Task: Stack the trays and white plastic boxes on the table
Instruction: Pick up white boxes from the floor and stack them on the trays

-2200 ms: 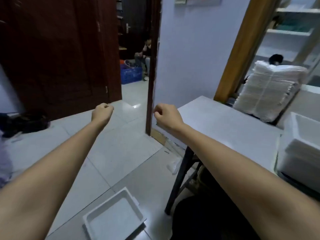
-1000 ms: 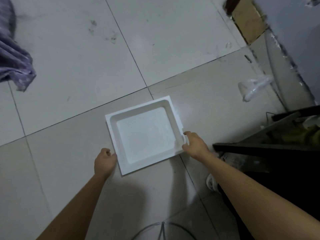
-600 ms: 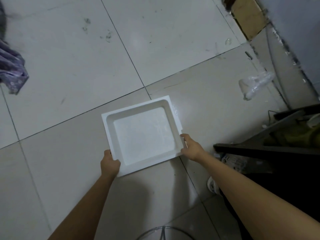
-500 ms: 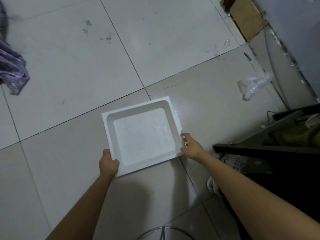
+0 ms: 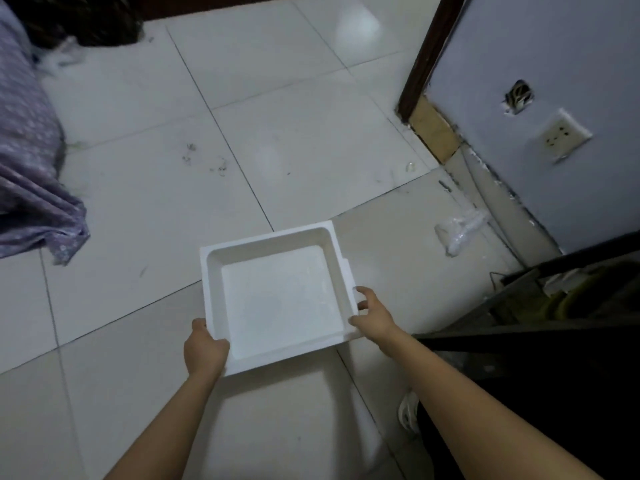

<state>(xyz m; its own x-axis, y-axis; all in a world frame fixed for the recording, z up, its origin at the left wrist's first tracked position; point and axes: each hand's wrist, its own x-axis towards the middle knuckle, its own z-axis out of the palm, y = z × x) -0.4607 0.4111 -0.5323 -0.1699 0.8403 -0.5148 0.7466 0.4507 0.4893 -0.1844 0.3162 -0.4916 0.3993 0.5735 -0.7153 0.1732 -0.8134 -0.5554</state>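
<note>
While empty, white tray point(image 5: 277, 292), left hand point(image 5: 205, 351), right hand point(image 5: 372, 318) each grasping its rim

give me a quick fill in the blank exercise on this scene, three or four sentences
1. The white tray is gripped by ____ hands, the left hand at its near corner and the right hand at its right edge.
2. The inside of the tray is ____.
3. The floor is covered in pale ____.
4. The crumpled clear plastic lies on the floor to the ____ of the tray.

Missing words: two; empty; tiles; right
</note>
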